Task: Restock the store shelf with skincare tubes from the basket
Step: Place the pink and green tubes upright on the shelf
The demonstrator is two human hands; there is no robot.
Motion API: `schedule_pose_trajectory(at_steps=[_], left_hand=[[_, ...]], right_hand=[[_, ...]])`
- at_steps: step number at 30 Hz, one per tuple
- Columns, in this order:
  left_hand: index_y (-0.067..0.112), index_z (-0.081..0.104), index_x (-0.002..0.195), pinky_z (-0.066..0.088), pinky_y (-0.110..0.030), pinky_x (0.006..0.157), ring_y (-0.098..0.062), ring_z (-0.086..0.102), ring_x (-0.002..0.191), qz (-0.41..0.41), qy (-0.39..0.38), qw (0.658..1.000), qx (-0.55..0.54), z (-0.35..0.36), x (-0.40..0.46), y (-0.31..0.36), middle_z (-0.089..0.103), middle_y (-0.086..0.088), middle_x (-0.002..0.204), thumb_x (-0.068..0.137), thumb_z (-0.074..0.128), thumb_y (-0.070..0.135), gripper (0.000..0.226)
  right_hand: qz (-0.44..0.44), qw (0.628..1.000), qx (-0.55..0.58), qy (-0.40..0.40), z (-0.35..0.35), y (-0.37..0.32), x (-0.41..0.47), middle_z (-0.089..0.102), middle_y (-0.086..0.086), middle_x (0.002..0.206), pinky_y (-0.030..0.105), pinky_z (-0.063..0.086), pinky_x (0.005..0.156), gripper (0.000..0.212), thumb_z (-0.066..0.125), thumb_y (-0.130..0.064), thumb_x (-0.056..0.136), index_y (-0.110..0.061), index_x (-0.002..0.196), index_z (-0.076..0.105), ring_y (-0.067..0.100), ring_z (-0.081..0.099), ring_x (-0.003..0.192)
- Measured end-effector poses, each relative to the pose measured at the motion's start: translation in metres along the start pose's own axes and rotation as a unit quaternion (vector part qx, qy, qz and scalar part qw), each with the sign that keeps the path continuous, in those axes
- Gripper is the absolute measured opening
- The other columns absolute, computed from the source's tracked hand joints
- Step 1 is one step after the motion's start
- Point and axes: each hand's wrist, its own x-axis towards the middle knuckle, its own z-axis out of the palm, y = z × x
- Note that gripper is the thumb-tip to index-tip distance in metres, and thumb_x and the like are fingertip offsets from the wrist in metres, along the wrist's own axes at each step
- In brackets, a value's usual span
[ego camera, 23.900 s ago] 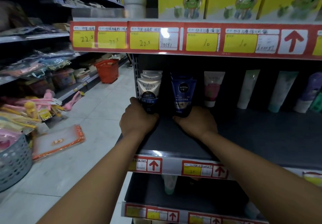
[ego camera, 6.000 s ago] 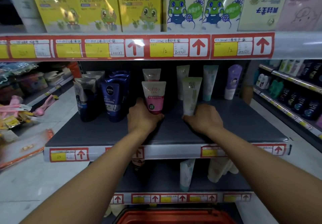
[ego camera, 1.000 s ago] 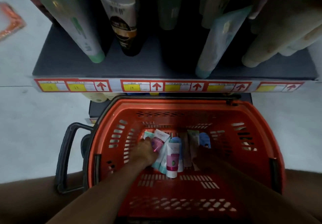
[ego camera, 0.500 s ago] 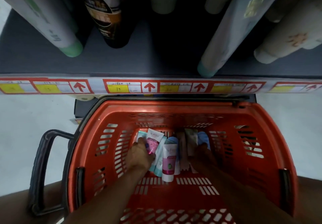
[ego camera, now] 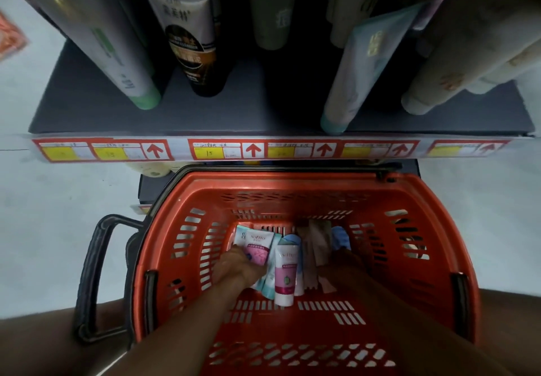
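Inside the red basket (ego camera: 424, 258), the left hand (ego camera: 234, 267) pinches a pink Softto tube (ego camera: 257, 248) lying among other tubes at the basket's far end. The right hand (ego camera: 347, 261) reaches in beside a brown tube (ego camera: 317, 244); its grip is too dark to tell

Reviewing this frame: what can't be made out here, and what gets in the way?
1. Head view: right hand in deep shadow inside the orange basket; its fingers and any grasp are unreadable.
2. Left hand lies on the pink Softto tube; fingertips hidden beneath the hand, grasp unclear.
3. Brown tubes: labels too dark.
4. Shelf tubes: tops cut off by the top edge.
5. Price tags: mostly too small.
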Motion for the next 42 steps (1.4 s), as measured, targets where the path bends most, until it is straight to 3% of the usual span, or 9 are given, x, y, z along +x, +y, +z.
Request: schedule_pose_trajectory(at_steps=[2, 4, 8, 15, 17, 22, 28, 38, 42], left_hand=[[0.022, 0.062, 0.119, 0.058, -0.033, 0.084, -0.019, 0.067, 0.104, 0.000, 0.002, 1.000, -0.012, -0.005, -0.009, 0.001, 0.069, 0.001, 0.116, 0.063, 0.082, 0.059, 0.070], [0.021, 0.065, 0.115, 0.060, -0.034, 0.083, -0.018, 0.068, 0.097, 0.004, 0.007, 1.000, -0.022, -0.010, -0.017, 0.002, 0.070, 0.002, 0.109, 0.057, 0.083, 0.057, 0.071], [0.020, 0.066, 0.108, 0.060, -0.031, 0.076, -0.018, 0.068, 0.090, 0.018, 0.032, 0.998, -0.045, -0.020, -0.038, 0.003, 0.071, 0.001, 0.101, 0.056, 0.087, 0.057, 0.067], [0.020, 0.066, 0.104, 0.060, -0.033, 0.079, -0.022, 0.071, 0.094, 0.078, 0.104, 0.986, -0.100, -0.041, -0.083, 0.011, 0.074, -0.001, 0.104, 0.058, 0.085, 0.050, 0.059], [0.020, 0.068, 0.107, 0.059, -0.033, 0.079, -0.023, 0.072, 0.096, 0.095, 0.127, 0.982, -0.105, -0.049, -0.096, 0.013, 0.074, -0.003, 0.107, 0.061, 0.083, 0.051, 0.058], [0.021, 0.064, 0.106, 0.047, -0.026, 0.067, -0.021, 0.069, 0.089, 0.144, 0.168, 0.966, -0.131, -0.067, -0.128, 0.014, 0.073, -0.001, 0.103, 0.070, 0.083, 0.044, 0.047], [0.026, 0.064, 0.104, 0.056, -0.029, 0.072, -0.012, 0.068, 0.083, 0.216, 0.209, 0.936, -0.184, -0.094, -0.166, 0.015, 0.073, 0.008, 0.095, 0.066, 0.087, 0.045, 0.048], [0.026, 0.062, 0.112, 0.060, -0.031, 0.073, 0.001, 0.065, 0.081, 0.341, 0.327, 0.845, -0.251, -0.149, -0.237, 0.024, 0.071, 0.013, 0.096, 0.069, 0.090, 0.045, 0.055], [0.025, 0.061, 0.115, 0.054, -0.021, 0.068, 0.003, 0.063, 0.082, 0.372, 0.380, 0.802, -0.272, -0.174, -0.270, 0.035, 0.069, 0.013, 0.099, 0.071, 0.089, 0.048, 0.057]], right_hand=[[0.003, 0.999, 0.034, 0.005, -0.004, 0.000, -0.008, 0.062, 0.009, 0.132, 0.026, 0.047, 0.079, 0.061, 0.072, -0.045, 0.087, -0.013, 0.136, 0.056, 0.023, 0.061, 0.119], [-0.018, 0.997, 0.069, 0.012, -0.006, 0.001, -0.016, 0.067, 0.012, 0.124, 0.027, 0.053, 0.079, 0.059, 0.079, -0.036, 0.081, -0.008, 0.129, 0.061, 0.024, 0.066, 0.109], [-0.079, 0.989, 0.096, 0.081, -0.018, 0.002, -0.049, 0.064, 0.004, 0.105, 0.006, 0.040, 0.053, 0.043, 0.074, -0.013, 0.078, -0.011, 0.117, 0.057, 0.015, 0.061, 0.087], [-0.135, 0.978, 0.065, 0.148, -0.034, -0.002, -0.093, 0.068, 0.005, 0.117, 0.029, 0.053, 0.085, 0.066, 0.064, -0.047, 0.061, -0.018, 0.120, 0.062, 0.023, 0.068, 0.105], [-0.143, 0.974, 0.074, 0.159, -0.040, -0.004, -0.107, 0.071, 0.004, 0.114, 0.030, 0.054, 0.084, 0.071, 0.061, -0.048, 0.056, -0.018, 0.120, 0.066, 0.022, 0.069, 0.104], [-0.171, 0.960, 0.096, 0.201, -0.054, -0.013, -0.152, 0.070, 0.006, 0.115, 0.028, 0.049, 0.074, 0.054, 0.077, -0.035, 0.074, -0.014, 0.121, 0.060, 0.024, 0.068, 0.103], [-0.217, 0.930, 0.116, 0.273, -0.072, -0.022, -0.198, 0.068, 0.003, 0.106, 0.033, 0.054, 0.069, 0.043, 0.074, -0.035, 0.075, -0.022, 0.105, 0.047, 0.024, 0.068, 0.094], [-0.344, 0.824, 0.235, 0.385, -0.108, -0.043, -0.274, 0.069, -0.011, 0.099, 0.038, 0.060, 0.070, 0.043, 0.078, -0.036, 0.076, -0.029, 0.111, 0.054, 0.006, 0.066, 0.083], [-0.383, 0.785, 0.257, 0.414, -0.130, -0.052, -0.304, 0.067, -0.012, 0.098, 0.030, 0.058, 0.068, 0.043, 0.079, -0.034, 0.078, -0.030, 0.111, 0.051, 0.003, 0.066, 0.084]])
